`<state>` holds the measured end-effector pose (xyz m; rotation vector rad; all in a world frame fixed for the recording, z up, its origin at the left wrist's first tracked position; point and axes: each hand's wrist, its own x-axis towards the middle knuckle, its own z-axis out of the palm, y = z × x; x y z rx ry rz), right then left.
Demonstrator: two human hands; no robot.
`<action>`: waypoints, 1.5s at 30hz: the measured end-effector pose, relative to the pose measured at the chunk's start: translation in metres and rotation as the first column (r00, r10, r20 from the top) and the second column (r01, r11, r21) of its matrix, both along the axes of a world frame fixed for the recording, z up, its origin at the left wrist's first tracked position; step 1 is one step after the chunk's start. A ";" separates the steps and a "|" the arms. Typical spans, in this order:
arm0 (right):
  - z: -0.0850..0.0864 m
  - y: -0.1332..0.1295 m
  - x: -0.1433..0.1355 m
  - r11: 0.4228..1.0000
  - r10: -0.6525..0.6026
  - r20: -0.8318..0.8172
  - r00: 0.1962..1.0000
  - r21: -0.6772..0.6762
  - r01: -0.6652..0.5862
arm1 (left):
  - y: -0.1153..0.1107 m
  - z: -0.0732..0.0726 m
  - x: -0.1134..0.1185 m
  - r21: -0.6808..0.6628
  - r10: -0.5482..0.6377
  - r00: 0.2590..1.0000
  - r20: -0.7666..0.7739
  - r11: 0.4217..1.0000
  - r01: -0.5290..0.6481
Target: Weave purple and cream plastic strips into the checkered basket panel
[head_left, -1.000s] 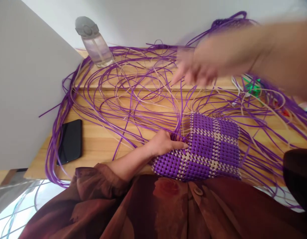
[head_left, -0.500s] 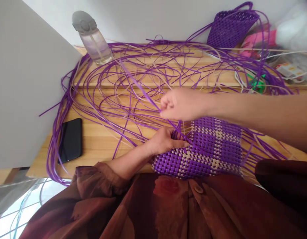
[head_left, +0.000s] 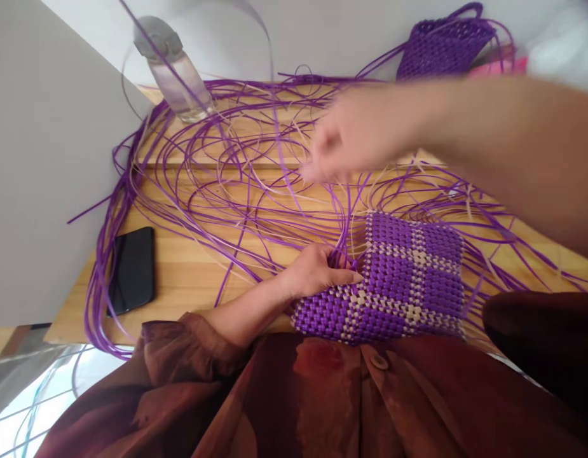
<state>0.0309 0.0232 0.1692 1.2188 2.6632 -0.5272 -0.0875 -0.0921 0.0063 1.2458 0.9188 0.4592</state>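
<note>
A purple and beige woven piece (head_left: 393, 280) lies at the table's front edge, against my clothing, with loose strands running from its sides. At its left edge my left hand (head_left: 315, 272) is closed, the thumb pressed on the weave and the fingers partly hidden behind it. Purple strands rise beside those fingers. My right hand (head_left: 339, 137) is raised above the table, its fingers curled and smeared by motion. A purple strand (head_left: 276, 121) hangs in the air just left of it; whether the fingers hold it cannot be made out.
Long purple and beige strands (head_left: 193, 146) spread over the wooden table. A water bottle (head_left: 179, 76) stands at the back left, and a black phone (head_left: 131, 270) lies at the left edge. A purple woven bag (head_left: 441, 48) sits at the back right, near a white plastic bag (head_left: 560, 51).
My right hand has moved up and away from the woven piece. The strand it was pulling now swings in the air at the upper left. My left hand has stayed on the weave.
</note>
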 end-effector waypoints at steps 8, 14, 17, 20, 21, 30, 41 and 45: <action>-0.071 -0.068 0.042 0.954 0.158 -0.070 0.985 -0.248 -0.170 | 0.000 -0.008 -0.001 0.108 0.053 0.993 0.105 0.992 -0.064; -0.093 -0.069 0.045 0.954 0.171 -0.307 0.936 -0.186 -0.236 | 0.000 -0.009 0.000 0.066 0.079 0.986 0.144 0.994 -0.089; -0.102 -0.067 0.048 0.941 0.132 -0.376 0.917 -0.243 -0.235 | 0.001 -0.005 -0.002 -0.003 0.091 0.985 0.147 0.996 -0.092; -0.108 -0.066 0.052 0.933 0.034 -0.406 0.913 -0.314 -0.175 | 0.000 -0.002 -0.004 -0.099 0.139 0.979 0.150 0.987 -0.124; -0.110 -0.066 0.053 0.929 -0.007 -0.415 0.910 -0.338 -0.147 | 0.000 -0.002 -0.004 -0.143 0.159 0.977 0.141 0.980 -0.139; -0.116 -0.068 0.059 0.877 -0.238 -0.409 0.881 -0.480 0.014 | -0.003 -0.004 -0.001 -0.442 0.283 0.950 0.133 0.875 -0.199; -0.104 -0.072 0.074 0.794 -0.215 -0.427 0.878 -0.600 -0.098 | -0.002 -0.009 -0.001 -0.367 0.281 0.932 0.231 0.912 -0.184; -0.102 -0.075 0.081 0.831 -0.182 -0.423 0.888 -0.548 -0.091 | 0.001 -0.009 -0.005 -0.334 0.218 0.956 0.196 0.932 -0.144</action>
